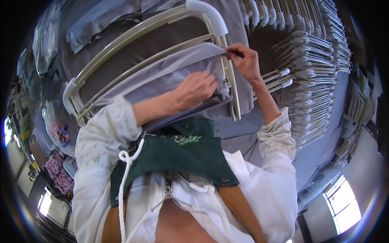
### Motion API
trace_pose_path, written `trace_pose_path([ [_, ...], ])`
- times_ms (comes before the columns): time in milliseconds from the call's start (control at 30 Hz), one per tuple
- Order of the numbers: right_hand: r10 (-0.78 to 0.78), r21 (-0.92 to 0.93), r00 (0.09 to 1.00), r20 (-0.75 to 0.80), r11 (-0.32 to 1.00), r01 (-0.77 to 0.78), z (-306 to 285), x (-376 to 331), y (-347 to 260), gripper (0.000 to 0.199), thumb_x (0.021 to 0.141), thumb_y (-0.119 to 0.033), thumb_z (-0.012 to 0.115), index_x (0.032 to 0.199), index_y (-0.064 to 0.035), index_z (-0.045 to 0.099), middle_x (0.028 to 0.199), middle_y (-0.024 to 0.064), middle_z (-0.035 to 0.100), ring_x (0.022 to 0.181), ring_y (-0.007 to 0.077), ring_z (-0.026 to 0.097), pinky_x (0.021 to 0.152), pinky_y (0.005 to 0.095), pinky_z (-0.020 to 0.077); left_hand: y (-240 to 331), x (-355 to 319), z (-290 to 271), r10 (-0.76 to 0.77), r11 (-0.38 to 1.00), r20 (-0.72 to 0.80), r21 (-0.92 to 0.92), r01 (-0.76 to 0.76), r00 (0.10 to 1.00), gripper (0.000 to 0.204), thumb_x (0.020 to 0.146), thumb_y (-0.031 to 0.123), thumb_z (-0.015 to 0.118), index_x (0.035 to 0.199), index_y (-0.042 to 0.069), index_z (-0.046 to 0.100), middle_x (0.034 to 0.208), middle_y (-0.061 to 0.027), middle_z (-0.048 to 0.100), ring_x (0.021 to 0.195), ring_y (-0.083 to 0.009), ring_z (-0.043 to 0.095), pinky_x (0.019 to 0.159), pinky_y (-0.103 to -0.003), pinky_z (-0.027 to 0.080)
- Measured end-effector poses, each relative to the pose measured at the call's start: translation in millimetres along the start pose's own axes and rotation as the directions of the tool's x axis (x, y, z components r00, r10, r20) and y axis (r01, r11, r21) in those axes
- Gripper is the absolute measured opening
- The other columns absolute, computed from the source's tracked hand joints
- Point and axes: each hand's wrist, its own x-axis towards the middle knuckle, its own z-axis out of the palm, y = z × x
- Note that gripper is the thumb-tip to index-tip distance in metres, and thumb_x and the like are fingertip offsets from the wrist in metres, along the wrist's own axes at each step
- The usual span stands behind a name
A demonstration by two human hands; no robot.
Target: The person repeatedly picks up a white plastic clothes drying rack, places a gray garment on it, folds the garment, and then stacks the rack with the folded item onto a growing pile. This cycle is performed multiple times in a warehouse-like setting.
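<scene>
A metal tube frame with white plastic corner pieces lies tilted before me, some grey fabric stretched across its near bar. My right hand pinches the upper right corner of this fabric, right beside the frame's side tube. Lower and to the left, my left hand is closed, knuckles up, against the fabric inside the frame. Its fingertips are partly hidden, though they seem to grip a fold of the cloth. The fabric's near edge hangs loosely toward my green apron.
Many similar tube frames with white ends are stacked at the right, with more at the upper right. More grey cloth lies at the upper left. Clear plastic wrapping and bundled goods line the left side.
</scene>
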Motion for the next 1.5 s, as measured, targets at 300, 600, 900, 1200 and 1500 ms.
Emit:
trace_pose_path([
  [300, -0.461, -0.309, 0.873, 0.157, 0.817, 0.487, 3, -25, -23, 0.017, 0.073, 0.004, 0.075, 0.088, 0.0009, 0.068, 0.083, 0.0096, 0.063, 0.071, 0.0226, 0.065, 0.061, 0.0288, 0.0513, -4, -15, 2, 0.106, 0.994, -0.055, 0.005, -0.106, 0.993, 0.023, 0.078, 0.008, 0.056, 0.099, 0.000, 0.054, 0.108, -0.0162, 0.059, 0.104, -0.0311, 0.060, 0.089, -0.039, 0.050],
  [600, -0.507, -0.401, 0.623, 0.596, 0.484, 0.778, -2, -25, -1, 0.014, 0.073, -0.004, 0.063, 0.087, -0.0011, 0.062, 0.098, 0.0076, 0.057, 0.086, 0.0235, 0.060, 0.065, 0.0346, 0.0527, -52, 24, -39, -0.257, 0.902, -0.270, -0.412, 0.130, 0.928, 0.045, 0.072, 0.020, 0.081, 0.110, 0.002, 0.065, 0.099, -0.0132, 0.066, 0.091, -0.0270, 0.064, 0.081, -0.034, 0.051],
  [900, 0.080, 0.125, 0.962, 0.260, 0.985, -0.116, 22, -3, 11, 0.027, 0.092, -0.012, 0.067, 0.116, 0.0007, 0.062, 0.100, 0.0041, 0.066, 0.093, 0.0131, 0.060, 0.084, 0.0274, 0.0489, -112, 47, -34, -0.206, 0.636, 0.438, -0.620, 0.460, 0.875, 0.027, 0.076, 0.016, 0.079, 0.093, -0.003, 0.071, 0.075, -0.0022, 0.066, 0.068, -0.0068, 0.056, 0.065, -0.024, 0.046],
  [1200, 0.207, 0.245, 0.858, 0.471, 0.903, -0.352, 27, 3, 26, 0.034, 0.089, -0.019, 0.073, 0.117, -0.0015, 0.063, 0.094, -0.0012, 0.065, 0.083, 0.0061, 0.059, 0.075, 0.0237, 0.0496, -136, -66, -58, -0.282, 0.524, 0.548, -0.599, 0.605, 0.787, 0.033, 0.080, 0.032, 0.080, 0.083, 0.000, 0.074, 0.067, 0.0025, 0.058, 0.066, -0.0063, 0.049, 0.062, -0.025, 0.041],
  [1500, -0.433, -0.566, 0.900, 0.056, 0.728, 0.386, 44, -33, -31, 0.065, 0.082, -0.049, 0.071, 0.127, -0.0047, 0.053, 0.120, 0.0177, 0.060, 0.108, 0.0349, 0.057, 0.092, 0.0375, 0.0449, -112, -93, -54, -0.259, 0.782, 0.106, -0.560, 0.273, 0.960, 0.056, 0.071, 0.024, 0.080, 0.117, 0.004, 0.056, 0.113, -0.0083, 0.061, 0.100, -0.0181, 0.057, 0.083, -0.031, 0.046],
])
